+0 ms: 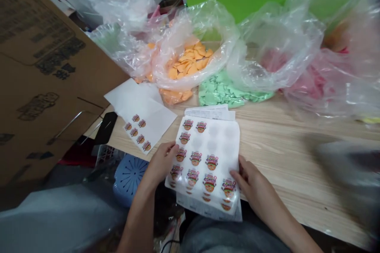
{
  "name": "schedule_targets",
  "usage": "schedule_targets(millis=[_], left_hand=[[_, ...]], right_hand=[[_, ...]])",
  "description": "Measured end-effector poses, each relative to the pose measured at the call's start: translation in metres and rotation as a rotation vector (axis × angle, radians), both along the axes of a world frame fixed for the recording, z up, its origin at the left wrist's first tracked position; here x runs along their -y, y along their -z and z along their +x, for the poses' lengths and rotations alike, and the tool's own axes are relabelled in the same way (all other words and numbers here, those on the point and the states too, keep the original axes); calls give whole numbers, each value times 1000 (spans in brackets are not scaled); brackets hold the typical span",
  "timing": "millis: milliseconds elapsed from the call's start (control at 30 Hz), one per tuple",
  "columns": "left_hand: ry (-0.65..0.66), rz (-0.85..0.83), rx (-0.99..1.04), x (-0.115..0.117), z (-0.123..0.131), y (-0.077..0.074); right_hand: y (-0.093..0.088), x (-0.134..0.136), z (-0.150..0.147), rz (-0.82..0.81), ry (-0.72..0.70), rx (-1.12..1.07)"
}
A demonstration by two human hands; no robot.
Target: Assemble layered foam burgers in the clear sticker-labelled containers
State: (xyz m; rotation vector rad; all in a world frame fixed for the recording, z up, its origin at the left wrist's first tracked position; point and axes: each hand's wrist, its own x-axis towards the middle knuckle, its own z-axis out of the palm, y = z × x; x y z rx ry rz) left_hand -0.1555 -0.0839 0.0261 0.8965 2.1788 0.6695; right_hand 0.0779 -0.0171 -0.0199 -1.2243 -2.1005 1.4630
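A stack of sticker sheets (219, 142) printed with round burger-like cartoon stickers lies over the table's front edge. Some spots in its upper right are blank. My left hand (162, 161) grips the left edge of the stack, thumb on top. On the right edge my right hand (248, 174) pinches it, fingers underneath and partly hidden. Printed papers (210, 112) stick out behind the stack. To the left lies another sheet (157, 114) with several stickers left along its lower left side.
Clear plastic bags hold orange pieces (190, 63), green pieces (222, 89) and pink pieces (314, 83) along the back. A large cardboard box (44, 67) stands at left, with a black phone-like object (106, 127) beside it. Below is a blue stool (130, 178). Someone is partly visible behind.
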Motion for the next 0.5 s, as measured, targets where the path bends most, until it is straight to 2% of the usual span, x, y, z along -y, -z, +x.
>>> schedule_targets(millis=[133,233,333,400,500], left_hand=[[3,38,60,-4,4,-8],[-3,49,53,-3,5,-4],[47,40,53,2,1,4],[41,55,-5,8,-3,10],[-5,118,-165,18,-8,16]], right_hand=[[4,2,1,-35,5,41],[7,6,1,-58,32,89],[9,7,3,-183,81,-26],[7,3,9,-252,137,-104],[1,-10,25,-260,318,-134]])
